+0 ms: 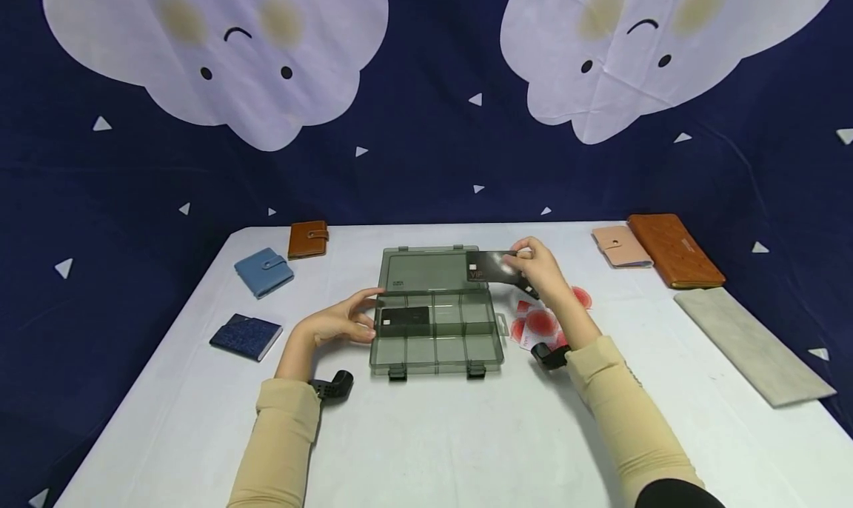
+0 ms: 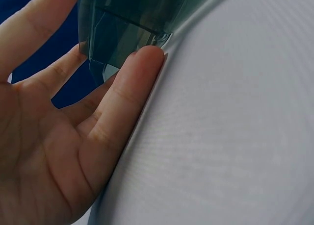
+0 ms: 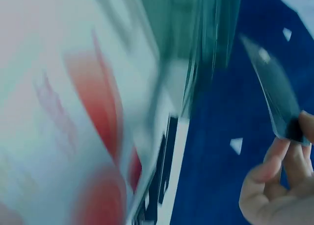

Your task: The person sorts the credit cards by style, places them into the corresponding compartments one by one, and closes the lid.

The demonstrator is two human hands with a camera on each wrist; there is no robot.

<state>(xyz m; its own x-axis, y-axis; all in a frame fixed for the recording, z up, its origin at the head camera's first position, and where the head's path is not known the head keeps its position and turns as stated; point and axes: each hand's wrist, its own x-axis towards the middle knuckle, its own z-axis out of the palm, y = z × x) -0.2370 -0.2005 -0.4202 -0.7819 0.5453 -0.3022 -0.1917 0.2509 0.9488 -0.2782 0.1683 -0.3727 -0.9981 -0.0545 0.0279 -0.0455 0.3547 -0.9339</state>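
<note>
A translucent grey-green compartment box (image 1: pixel 460 349) lies with its lid (image 1: pixel 426 267) folded back. In one of its left compartments lies a black card (image 1: pixel 404 316). My left hand (image 1: pixel 343 320) rests at the box's left side, its thumb and fingers spread; the left wrist view has the thumb (image 2: pixel 132 83) against a lower corner. Above the right part of the lid, my right hand (image 1: pixel 541 271) pinches a black VIP card (image 1: pixel 489 266) by its right end. This card (image 3: pixel 274 87) is tilted, in the right wrist view, between thumb and fingers.
Right of the box lie red-and-white cards (image 1: pixel 541 323), with black cards (image 1: pixel 528 289) just behind. Brown (image 1: pixel 308 239), light blue (image 1: pixel 264 272) and dark blue (image 1: pixel 245 336) card holders stand at left. At right are a pink holder (image 1: pixel 621 246), a brown wallet (image 1: pixel 676 249) and a grey flat piece (image 1: pixel 753 345).
</note>
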